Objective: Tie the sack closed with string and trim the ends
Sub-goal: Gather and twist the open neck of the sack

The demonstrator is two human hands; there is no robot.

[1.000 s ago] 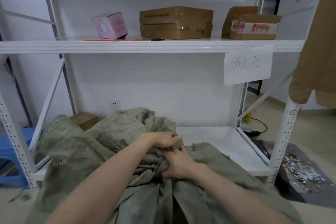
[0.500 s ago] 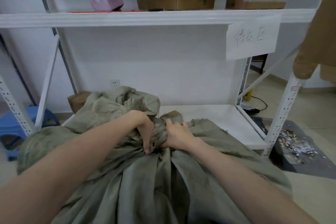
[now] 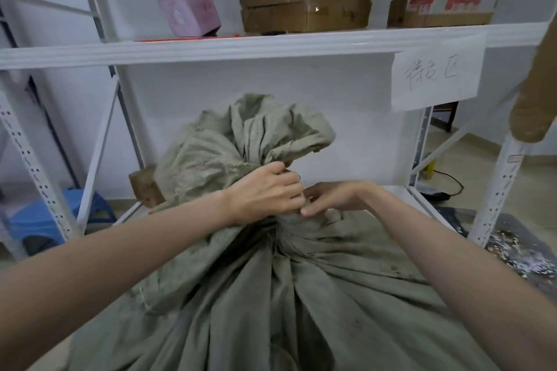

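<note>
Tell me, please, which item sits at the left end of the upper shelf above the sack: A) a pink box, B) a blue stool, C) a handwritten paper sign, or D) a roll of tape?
A: the pink box stands tilted at the left end of the upper shelf, left of the closed cardboard box, while the paper sign hangs from the shelf's front edge at the right.

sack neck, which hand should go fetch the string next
The right hand. It lies open beside the gathered neck, holding nothing. The left hand is fisted around the sack neck, and releasing that grip would likely let it spread.
</note>
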